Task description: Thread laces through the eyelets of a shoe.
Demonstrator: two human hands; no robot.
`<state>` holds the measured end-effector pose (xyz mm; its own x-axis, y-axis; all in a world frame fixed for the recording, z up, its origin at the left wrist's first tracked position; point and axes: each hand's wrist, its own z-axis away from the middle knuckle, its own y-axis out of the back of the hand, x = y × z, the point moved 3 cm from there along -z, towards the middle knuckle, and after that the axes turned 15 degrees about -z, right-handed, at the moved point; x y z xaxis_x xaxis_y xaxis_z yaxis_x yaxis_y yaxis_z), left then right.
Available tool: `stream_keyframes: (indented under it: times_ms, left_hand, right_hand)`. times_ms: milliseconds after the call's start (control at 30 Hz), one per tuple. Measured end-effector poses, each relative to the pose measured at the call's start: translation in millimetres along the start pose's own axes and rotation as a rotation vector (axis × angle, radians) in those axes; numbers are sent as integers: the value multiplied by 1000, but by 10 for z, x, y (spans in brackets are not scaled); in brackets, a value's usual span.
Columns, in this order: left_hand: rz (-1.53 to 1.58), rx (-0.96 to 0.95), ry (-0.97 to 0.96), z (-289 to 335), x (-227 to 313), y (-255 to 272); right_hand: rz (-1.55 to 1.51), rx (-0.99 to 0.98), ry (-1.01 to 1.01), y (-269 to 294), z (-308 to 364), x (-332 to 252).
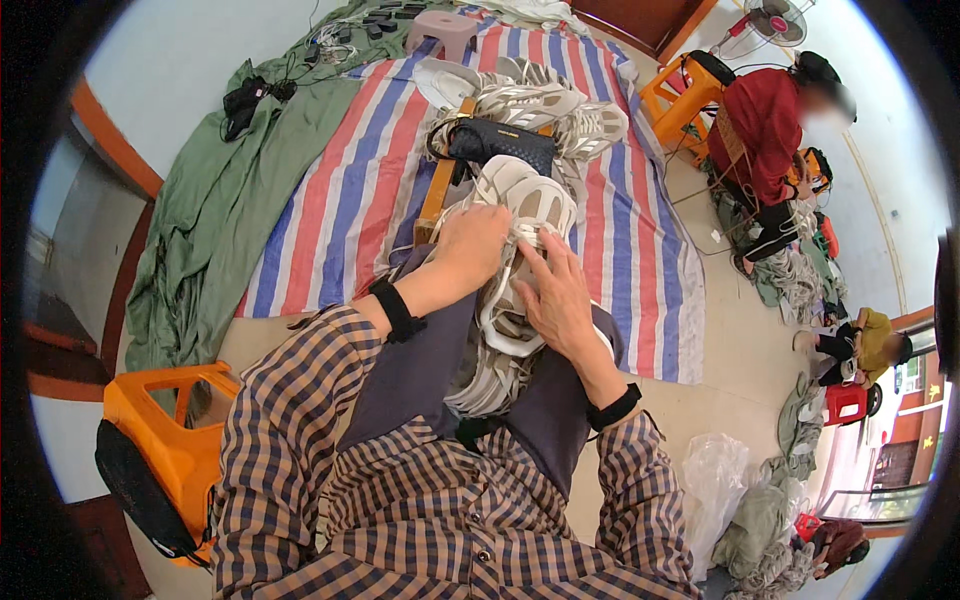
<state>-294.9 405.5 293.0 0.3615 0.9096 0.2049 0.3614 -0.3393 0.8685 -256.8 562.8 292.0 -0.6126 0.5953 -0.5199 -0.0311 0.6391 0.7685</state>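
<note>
Stool (150, 393), orange and with a dark pad hanging on it, stands at your far left, with a green cloth (200, 235) spread beyond it and a striped sheet (335, 205) running next to that. Further right, a yellow wooden edge (436, 196) rises just beside your left hand (475, 242), which is curled against the near-left side of the pale sneaker (546, 203); its fingertips are hidden, so you cannot tell whether that grip has closed on shoe or lace. The sneaker lies in front of you above your knees, toe pointing away, among other light shoes, and below it more pale footwear (490, 380) sits between your thighs. A black quilted pouch (512, 147) lies past the toe. Your right hand (562, 305) rests on the sneaker's right side, thumb and fingers apart, its grip loose rather than closed. White lacing seems to cross the front already, so this sneaker looks partly done; whether anything is tied you cannot tell. More sneakers (598, 128) lie beyond, their finish unclear. At far right are a clear plastic bag (715, 485) and a co-worker in red (758, 115).
</note>
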Motion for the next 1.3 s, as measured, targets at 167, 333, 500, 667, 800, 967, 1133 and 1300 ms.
stream_keyframes:
  times_ms: [167,333,500,667,800,967,1133,1300]
  left_hand:
    - [-367,37,-245,-4,166,34]
    - [-224,-159,-29,0,163,2]
    - [-250,-124,-97,-13,221,-66]
    - [-83,-113,34,143,201,70]
    - [-140,-70,32,112,263,189]
    - [-415,-75,-31,143,273,58]
    - [-355,-81,-100,235,288,103]
    - [-347,-117,-216,266,318,151]
  right_hand:
    - [7,-3,-32,-7,-8,-11]
    - [-7,24,-7,-13,5,3]
    - [24,80,4,-3,35,11]
    - [14,221,-176,155,167,106]
    - [77,236,-217,265,177,39]
    - [61,206,-240,266,229,111]
    - [66,219,-116,237,253,131]
    - [66,132,-42,274,211,82]
